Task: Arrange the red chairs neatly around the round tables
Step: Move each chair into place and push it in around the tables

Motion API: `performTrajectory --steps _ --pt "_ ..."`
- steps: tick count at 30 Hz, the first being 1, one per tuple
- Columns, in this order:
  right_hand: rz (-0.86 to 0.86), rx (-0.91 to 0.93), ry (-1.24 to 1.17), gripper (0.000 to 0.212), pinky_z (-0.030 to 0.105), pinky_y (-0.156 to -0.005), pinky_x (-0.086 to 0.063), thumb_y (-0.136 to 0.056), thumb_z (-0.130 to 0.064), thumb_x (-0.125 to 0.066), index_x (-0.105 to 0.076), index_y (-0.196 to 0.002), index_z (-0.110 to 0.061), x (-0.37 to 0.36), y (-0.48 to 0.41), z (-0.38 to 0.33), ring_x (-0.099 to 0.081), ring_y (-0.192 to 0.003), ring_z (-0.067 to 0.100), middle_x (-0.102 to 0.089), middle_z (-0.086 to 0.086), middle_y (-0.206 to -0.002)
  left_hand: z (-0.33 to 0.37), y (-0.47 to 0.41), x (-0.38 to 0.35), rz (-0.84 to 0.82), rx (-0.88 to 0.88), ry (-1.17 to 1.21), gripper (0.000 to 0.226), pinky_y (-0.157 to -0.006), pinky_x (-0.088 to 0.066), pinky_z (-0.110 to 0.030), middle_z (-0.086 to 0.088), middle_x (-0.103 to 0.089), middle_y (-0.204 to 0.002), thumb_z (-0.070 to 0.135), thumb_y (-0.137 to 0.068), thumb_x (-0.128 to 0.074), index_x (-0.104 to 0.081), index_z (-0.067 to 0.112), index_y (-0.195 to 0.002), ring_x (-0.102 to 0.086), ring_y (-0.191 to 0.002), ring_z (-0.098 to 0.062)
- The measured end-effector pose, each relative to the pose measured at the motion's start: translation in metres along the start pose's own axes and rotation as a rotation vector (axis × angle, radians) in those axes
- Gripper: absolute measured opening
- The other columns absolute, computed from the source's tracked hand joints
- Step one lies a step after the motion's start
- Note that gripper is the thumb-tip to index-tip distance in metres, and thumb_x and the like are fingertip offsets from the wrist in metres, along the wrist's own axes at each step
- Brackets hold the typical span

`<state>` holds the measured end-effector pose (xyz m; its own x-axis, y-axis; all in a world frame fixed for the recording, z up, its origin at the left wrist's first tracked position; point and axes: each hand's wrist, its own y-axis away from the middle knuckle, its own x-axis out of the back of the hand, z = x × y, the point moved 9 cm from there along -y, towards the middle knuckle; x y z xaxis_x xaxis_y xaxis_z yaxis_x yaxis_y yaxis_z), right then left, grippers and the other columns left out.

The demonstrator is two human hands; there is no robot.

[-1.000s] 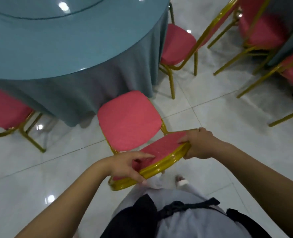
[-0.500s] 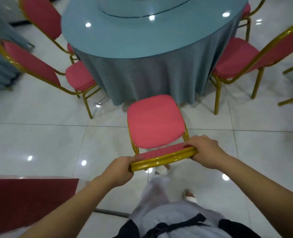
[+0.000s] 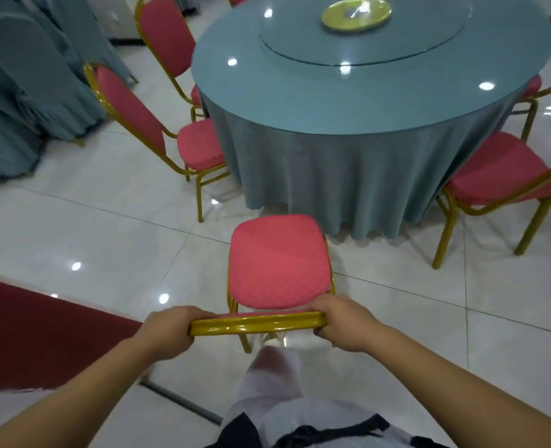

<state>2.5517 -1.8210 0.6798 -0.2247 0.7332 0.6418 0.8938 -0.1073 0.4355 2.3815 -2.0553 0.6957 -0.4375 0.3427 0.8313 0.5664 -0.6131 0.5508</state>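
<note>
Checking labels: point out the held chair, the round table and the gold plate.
held chair [image 3: 277,263], head view, seat cushion.
round table [image 3: 332,101], head view, bare tabletop.
gold plate [image 3: 355,14], head view, its middle.

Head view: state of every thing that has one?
Held chair: upright, facing the table, seat clear of the tablecloth, not tucked in.
Left hand: grips the backrest rail at its left end.
Right hand: grips the rail's right end.
Left chair: seat front against the tablecloth.
Right chair: seat front against the tablecloth.
Round table: cloth-covered, glass turntable on top.
</note>
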Motion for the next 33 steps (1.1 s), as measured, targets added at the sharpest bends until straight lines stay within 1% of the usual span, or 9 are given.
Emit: performTrajectory --steps 2,6,11,16,19,23,26,30,33 --pt "0.003 -0.031 -0.030 0.032 0.037 -0.069 -0.057 -0.081 -0.017 -0.063 -0.070 -0.104 -0.037 0.002 -0.026 -0.010 -0.058 -0.075 0.013 -0.065 -0.012 -0.090 -0.025 -0.022 0.015 0.012 0.047 -0.028 0.050 -0.061 -0.039 -0.016 0.020 -0.065 -0.108 0.017 -0.094 -0.050 -0.056 0.053 -0.128 -0.059 -0.089 -0.004" --pt "0.017 -0.094 -0.050 0.017 0.032 -0.070 -0.049 -0.082 -0.014 -0.068 -0.068 -0.088 -0.030 0.016 -0.090 -0.034 -0.062 -0.087 0.019 -0.065 -0.007 -0.087 -0.080 -0.079 0.057 0.067 0.092 -0.011 0.046 -0.071 -0.048 -0.028 0.015 -0.066 -0.113 0.016 -0.093 -0.049 -0.060 0.050 -0.122 -0.061 -0.098 -0.012" --pt "0.032 -0.210 -0.089 0.027 0.031 -0.066 -0.046 -0.082 -0.009 -0.065 -0.060 -0.074 -0.034 0.035 -0.167 -0.063 -0.062 -0.081 0.019 -0.063 -0.006 -0.080 -0.145 -0.155 0.105 0.148 0.068 0.071 0.037 -0.076 -0.055 -0.034 0.017 -0.063 -0.108 0.015 -0.090 -0.056 -0.064 0.046 -0.110 -0.059 -0.094 -0.011" --pt "0.127 -0.340 -0.134 0.019 0.040 -0.077 -0.053 -0.081 -0.007 -0.063 -0.069 -0.089 -0.023 0.058 -0.228 -0.093 -0.065 -0.086 0.025 -0.070 0.005 -0.090 -0.190 -0.222 0.156 0.176 0.008 0.079 0.029 -0.071 -0.055 -0.034 0.011 -0.066 -0.100 0.014 -0.091 -0.059 -0.070 0.037 -0.103 -0.062 -0.089 -0.015" --pt "0.168 -0.414 -0.159 0.025 0.045 -0.086 -0.053 -0.087 -0.013 -0.064 -0.067 -0.097 -0.036 0.060 -0.255 -0.106 -0.064 -0.086 0.022 -0.069 -0.001 -0.089 -0.207 -0.258 0.179 0.133 -0.047 0.023 0.028 -0.065 -0.050 -0.030 0.006 -0.068 -0.095 0.013 -0.091 -0.057 -0.072 0.034 -0.101 -0.064 -0.085 -0.018" --pt "0.240 -0.557 -0.098 0.024 0.050 -0.099 -0.042 -0.092 -0.020 -0.057 -0.063 -0.105 -0.040 0.072 -0.288 -0.121 -0.061 -0.093 0.024 -0.067 -0.004 -0.092 -0.230 -0.299 0.214 0.135 -0.064 -0.058 0.021 -0.062 -0.050 -0.030 0.004 -0.065 -0.084 0.015 -0.091 -0.058 -0.071 0.031 -0.096 -0.062 -0.078 -0.018" --pt "0.237 -0.612 -0.111 0.025 0.051 -0.101 -0.043 -0.093 -0.018 -0.057 -0.063 -0.107 -0.038 0.082 -0.306 -0.132 -0.062 -0.098 0.027 -0.066 0.000 -0.098 -0.245 -0.323 0.235 0.187 -0.042 -0.061 0.020 -0.068 -0.056 -0.035 0.002 -0.063 -0.082 0.013 -0.090 -0.058 -0.070 0.028 -0.094 -0.061 -0.077 -0.019" --pt "0.242 -0.653 -0.094 0.020 0.050 -0.097 -0.049 -0.093 -0.015 -0.059 -0.064 -0.097 -0.034 0.098 -0.318 -0.136 -0.063 -0.097 0.027 -0.068 0.001 -0.098 -0.246 -0.347 0.245 0.175 -0.047 -0.091 0.021 -0.065 -0.054 -0.033 0.001 -0.061 -0.079 0.009 -0.086 -0.061 -0.066 0.029 -0.090 -0.059 -0.071 -0.017" --pt "0.273 -0.686 -0.027 0.020 0.047 -0.095 -0.050 -0.091 -0.017 -0.061 -0.066 -0.099 -0.035 0.110 -0.322 -0.136 -0.064 -0.094 0.024 -0.068 -0.001 -0.096 -0.245 -0.358 0.252 0.181 -0.047 -0.079 0.021 -0.072 -0.058 -0.037 0.001 -0.062 -0.080 0.009 -0.087 -0.060 -0.065 0.029 -0.087 -0.061 -0.073 -0.019"
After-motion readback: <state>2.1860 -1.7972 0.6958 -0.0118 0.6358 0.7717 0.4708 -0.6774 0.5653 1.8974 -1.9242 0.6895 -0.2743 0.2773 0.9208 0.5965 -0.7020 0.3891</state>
